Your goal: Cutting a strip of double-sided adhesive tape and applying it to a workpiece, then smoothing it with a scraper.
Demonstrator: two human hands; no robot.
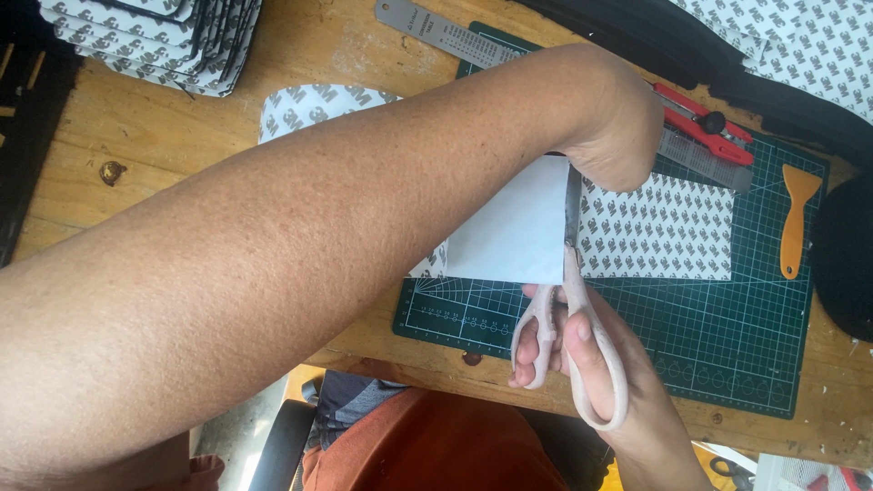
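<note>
My left forearm crosses the view from lower left to upper right. My left hand (617, 127) bends down over the top edge of a sheet and grips it; its fingers are hidden. The sheet shows a plain white face (509, 227) on the left and a grey-patterned liner (664, 232) on the right. My right hand (627, 400) holds pale pink scissors (582, 336) by their loops. The dark blades run up along the line between the white face and the patterned liner. The sheet lies over a green cutting mat (727, 336).
On the wooden table (164, 155) lie a steel ruler (446, 32), a red utility knife (705, 123) and an orange scraper (796, 218). A stack of patterned pieces (155, 41) sits far left. Black padded material (773, 91) lies far right.
</note>
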